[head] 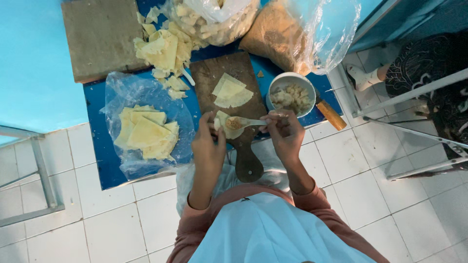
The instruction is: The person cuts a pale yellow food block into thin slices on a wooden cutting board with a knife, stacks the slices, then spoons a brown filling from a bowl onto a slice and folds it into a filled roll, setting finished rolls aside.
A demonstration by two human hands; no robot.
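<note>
My left hand [208, 142] holds a pale dough wrapper [223, 122] over the dark wooden cutting board [214, 75]. My right hand [283, 132] grips a spoon [242, 122] whose bowl, loaded with brownish filling, rests on that wrapper. Two or three more wrappers [232, 91] lie on the board just beyond. A white bowl of filling [292, 93] stands right of the board, close to my right hand.
A stack of wrappers [145, 132] lies on clear plastic at the left of the blue table [97, 126]. Wrapper scraps [163, 48], two filled plastic bags [214, 19] [282, 36] and a grey slab [100, 39] sit farther back. A knife handle [331, 114] lies beside the bowl. Another person's foot [363, 77] is at right.
</note>
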